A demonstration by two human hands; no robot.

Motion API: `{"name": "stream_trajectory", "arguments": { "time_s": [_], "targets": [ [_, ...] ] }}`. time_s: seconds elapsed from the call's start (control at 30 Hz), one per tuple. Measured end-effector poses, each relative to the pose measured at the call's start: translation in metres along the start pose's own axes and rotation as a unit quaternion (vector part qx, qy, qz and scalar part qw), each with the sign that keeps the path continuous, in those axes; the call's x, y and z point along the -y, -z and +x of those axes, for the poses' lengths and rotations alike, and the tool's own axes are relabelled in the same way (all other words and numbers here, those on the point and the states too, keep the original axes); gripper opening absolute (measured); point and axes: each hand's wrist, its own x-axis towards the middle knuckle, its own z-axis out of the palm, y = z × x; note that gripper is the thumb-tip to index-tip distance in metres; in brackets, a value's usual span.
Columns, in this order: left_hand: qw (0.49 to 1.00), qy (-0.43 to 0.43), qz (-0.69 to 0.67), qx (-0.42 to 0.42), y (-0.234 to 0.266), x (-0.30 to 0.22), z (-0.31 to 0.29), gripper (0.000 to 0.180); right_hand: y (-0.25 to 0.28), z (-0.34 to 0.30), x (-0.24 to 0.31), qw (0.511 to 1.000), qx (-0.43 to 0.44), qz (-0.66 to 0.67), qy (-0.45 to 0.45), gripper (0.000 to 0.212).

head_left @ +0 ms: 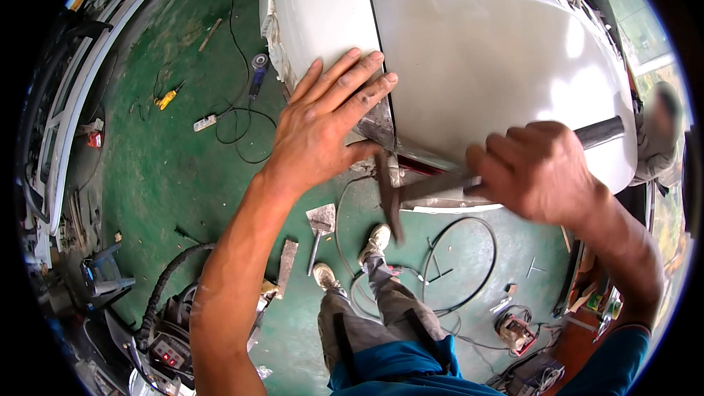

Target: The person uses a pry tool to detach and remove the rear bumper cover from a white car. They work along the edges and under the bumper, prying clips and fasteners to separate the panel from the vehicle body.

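My left hand (320, 121) lies on the corner of a white car body panel (323, 15), fingers spread over the seam beside a larger pale panel (484, 59). Its thumb points toward the head of a hammer (387, 194). My right hand (539, 172) is wrapped round the hammer's handle, whose dark end sticks out to the right. The hammer head is at the panel's near corner, just below a bare, scraped metal patch (378, 123); whether it touches the metal I cannot tell. A strip of red (418, 166) shows behind the handle.
On the green floor lie an angle grinder (258, 73), a yellow power tool (167, 99), a power strip (204, 123), a flat scraper-like tool (320, 224) and a looped hose (493, 257). A machine (169, 352) stands at lower left. Another person (660, 132) is at far right.
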Motion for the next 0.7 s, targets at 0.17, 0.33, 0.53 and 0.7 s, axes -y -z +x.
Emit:
{"name": "stream_trajectory", "arguments": {
  "time_s": [0.17,0.33,0.53,0.7],
  "targets": [
    [1.0,0.001,-0.002,-0.003,-0.001,0.0,0.0,0.098,-0.001,0.001,0.003,1.0,0.0,0.029,-0.008,0.04],
    [1.0,0.002,0.0,0.002,0.002,0.0,0.001,0.098,-0.005,-0.002,-0.007,1.0,-0.008,0.011,-0.007,0.037],
    [1.0,0.005,-0.003,0.008,0.002,-0.001,0.001,0.097,-0.003,-0.004,-0.002,1.0,0.006,0.002,-0.004,0.032],
    [1.0,-0.004,0.0,0.016,0.002,-0.003,0.005,0.094,0.003,-0.012,0.005,1.0,0.017,0.013,-0.016,0.031]
  ]
}}
